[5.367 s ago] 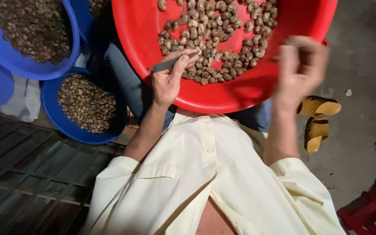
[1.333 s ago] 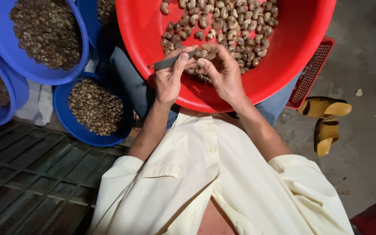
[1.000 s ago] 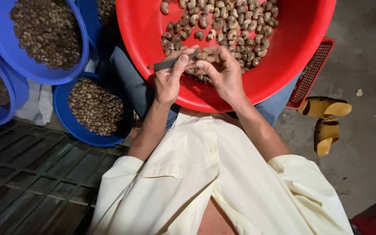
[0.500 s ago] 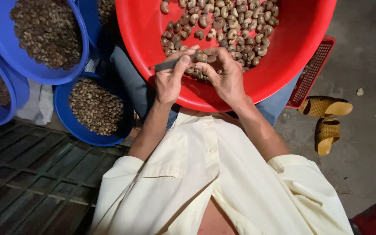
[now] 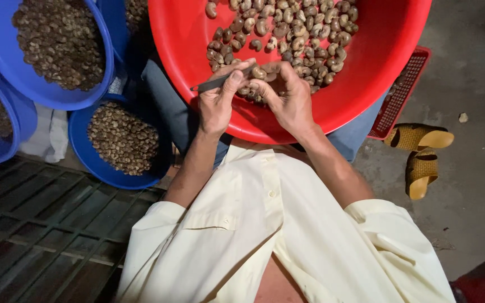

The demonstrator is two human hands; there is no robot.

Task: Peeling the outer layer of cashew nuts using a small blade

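Red basin (image 5: 197, 33) of nuts (image 5: 293, 28); nut-filled blue tubs (image 5: 94, 154) alongside.

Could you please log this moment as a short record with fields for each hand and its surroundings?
left hand: grips a thin dark tool, thumb on a nut
right hand: pinches the same nut from the other side
red basin: on the lap, holds brown cashew-like nuts
blue basins: beside the left arm, filled with smaller nut pieces
floor: yellow sandals, red tray
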